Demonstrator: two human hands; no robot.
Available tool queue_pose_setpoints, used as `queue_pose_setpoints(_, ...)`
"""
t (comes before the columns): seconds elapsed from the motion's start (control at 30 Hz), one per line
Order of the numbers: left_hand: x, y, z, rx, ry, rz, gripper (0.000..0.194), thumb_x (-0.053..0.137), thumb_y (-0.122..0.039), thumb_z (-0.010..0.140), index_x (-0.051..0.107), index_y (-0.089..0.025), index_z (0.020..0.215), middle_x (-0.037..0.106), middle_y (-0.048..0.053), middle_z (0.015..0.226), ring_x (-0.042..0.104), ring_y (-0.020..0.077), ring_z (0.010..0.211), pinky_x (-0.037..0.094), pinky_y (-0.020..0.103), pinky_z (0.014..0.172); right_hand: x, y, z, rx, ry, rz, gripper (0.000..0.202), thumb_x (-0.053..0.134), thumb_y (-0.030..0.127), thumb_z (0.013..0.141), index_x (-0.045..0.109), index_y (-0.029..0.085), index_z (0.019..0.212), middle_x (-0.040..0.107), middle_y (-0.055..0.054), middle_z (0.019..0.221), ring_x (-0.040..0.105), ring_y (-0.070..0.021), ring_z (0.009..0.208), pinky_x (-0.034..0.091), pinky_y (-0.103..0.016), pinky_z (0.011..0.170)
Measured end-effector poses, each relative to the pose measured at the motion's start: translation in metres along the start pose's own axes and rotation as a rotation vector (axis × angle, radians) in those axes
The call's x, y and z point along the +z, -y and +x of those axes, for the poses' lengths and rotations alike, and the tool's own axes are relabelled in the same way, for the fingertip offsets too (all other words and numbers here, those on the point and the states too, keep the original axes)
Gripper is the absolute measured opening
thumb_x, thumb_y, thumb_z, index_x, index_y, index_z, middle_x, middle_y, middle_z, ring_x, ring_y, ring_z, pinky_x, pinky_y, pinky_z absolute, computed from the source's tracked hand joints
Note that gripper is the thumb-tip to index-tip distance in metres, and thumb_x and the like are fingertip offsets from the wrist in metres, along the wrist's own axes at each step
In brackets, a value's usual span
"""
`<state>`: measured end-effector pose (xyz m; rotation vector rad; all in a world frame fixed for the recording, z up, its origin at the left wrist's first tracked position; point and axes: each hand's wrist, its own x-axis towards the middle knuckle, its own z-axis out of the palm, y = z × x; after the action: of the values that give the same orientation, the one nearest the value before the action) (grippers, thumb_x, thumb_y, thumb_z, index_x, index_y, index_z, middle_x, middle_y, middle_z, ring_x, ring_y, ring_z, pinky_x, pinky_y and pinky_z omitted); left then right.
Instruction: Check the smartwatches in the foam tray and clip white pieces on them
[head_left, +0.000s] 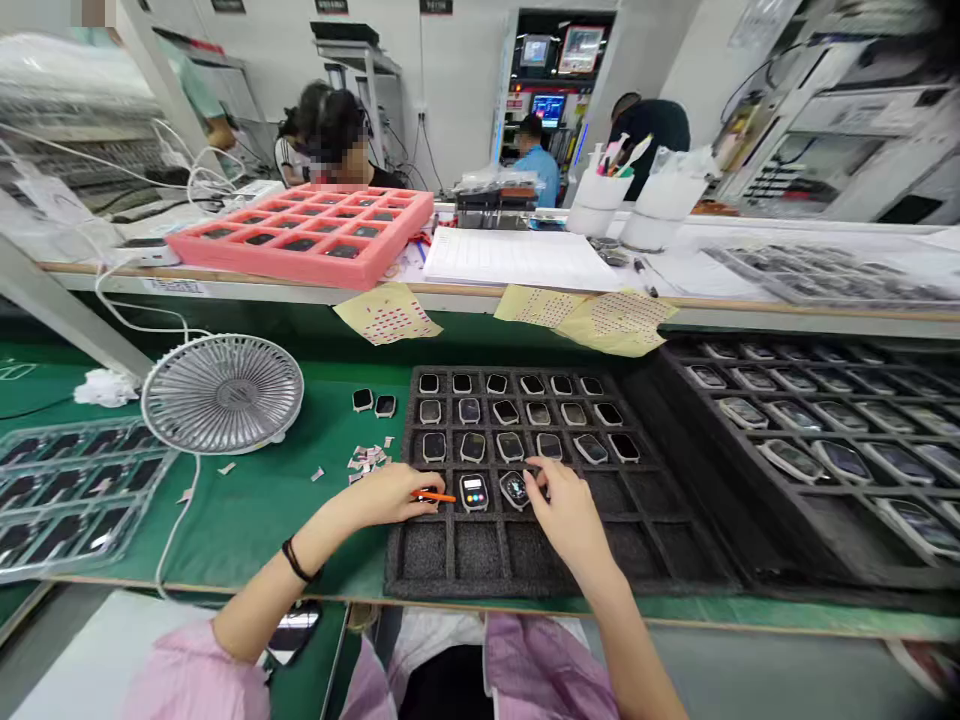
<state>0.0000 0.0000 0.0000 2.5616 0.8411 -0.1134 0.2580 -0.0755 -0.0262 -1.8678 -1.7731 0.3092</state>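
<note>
My left hand (401, 493) is closed on a thin orange stick-like tool (439, 496), held over a smartwatch that it mostly covers at the tray's left side. To its right, a smartwatch (473, 492) shows a lit screen with coloured icons. Beside that lies another smartwatch (514, 489) with a lit dial. My right hand (568, 505) has its thumb and fingers bent at that watch's right edge, partly hiding a dark watch underneath. All of these sit in the compartments of a black foam tray (480, 575), along with rows of dark-screened watches.
Small pinkish tabs (367, 458) and two loose watches (373, 402) lie left of the tray. A white fan (225, 392) and a clear tray of watches (71, 490) stand further left. More foam compartments with watches (817, 415) are at right. A pink foam tray (300, 262) rests on the shelf.
</note>
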Motion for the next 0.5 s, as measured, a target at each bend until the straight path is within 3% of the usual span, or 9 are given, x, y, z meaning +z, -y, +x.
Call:
queue_pose_setpoints(0.17, 0.008, 0.005, -0.002, -0.071, -0.040, -0.029, 0.024, 0.050, -0.037, 0.091, 0.056, -0.018, 0.105, 0.064, 0.002, 0.067, 0.062, 0.0219, 0.062, 0.035, 0.024, 0.054, -0.002, -0.002, -0.004, -0.011, -0.016, -0.029, 0.024, 0.044, 0.022, 0.091, 0.065, 0.014, 0.100, 0.067, -0.011, 0.087, 0.061, -0.0278, 0.085, 0.047, -0.043, 0.076)
queue_pose_setpoints(0.27, 0.010, 0.005, -0.003, -0.077, -0.058, -0.049, 0.025, 0.048, -0.037, 0.092, 0.055, -0.018, 0.107, 0.063, 0.002, 0.067, 0.062, 0.0224, 0.063, 0.036, 0.025, 0.055, 0.000, -0.001, -0.007, -0.150, -0.015, -0.078, 0.035, 0.037, 0.014, 0.091, 0.065, 0.018, 0.111, 0.065, -0.013, 0.112, 0.057, -0.0293, 0.106, 0.047, -0.047, 0.086)
queue_pose_setpoints(0.37, 0.010, 0.003, -0.004, -0.090, -0.068, -0.052, 0.027, 0.048, -0.038, 0.091, 0.057, -0.018, 0.107, 0.064, 0.002, 0.067, 0.063, 0.0228, 0.064, 0.037, 0.025, 0.056, 0.004, -0.002, -0.012, -0.290, 0.012, -0.121, 0.040, 0.035, 0.017, 0.095, 0.060, 0.023, 0.125, 0.048, -0.010, 0.142, 0.038, -0.0300, 0.134, 0.032, -0.056, 0.107)
queue_pose_setpoints(0.43, 0.009, 0.001, -0.004, -0.104, -0.077, -0.071, 0.028, 0.049, -0.038, 0.091, 0.058, -0.018, 0.108, 0.067, 0.004, 0.073, 0.064, 0.0231, 0.067, 0.039, 0.026, 0.058, 0.008, -0.006, -0.016, -0.316, 0.038, -0.149, 0.037, 0.037, 0.026, 0.098, 0.059, 0.024, 0.128, 0.039, -0.008, 0.149, 0.026, -0.0311, 0.141, 0.022, -0.060, 0.112)
queue_pose_setpoints(0.5, 0.008, -0.001, -0.005, -0.125, -0.086, -0.080, 0.028, 0.049, -0.036, 0.091, 0.058, -0.019, 0.111, 0.069, 0.005, 0.080, 0.066, 0.0235, 0.071, 0.041, 0.026, 0.061, 0.011, -0.012, -0.020, -0.305, 0.056, -0.163, 0.037, 0.038, 0.032, 0.098, 0.059, 0.025, 0.128, 0.036, -0.008, 0.151, 0.022, -0.0322, 0.142, 0.021, -0.061, 0.112)
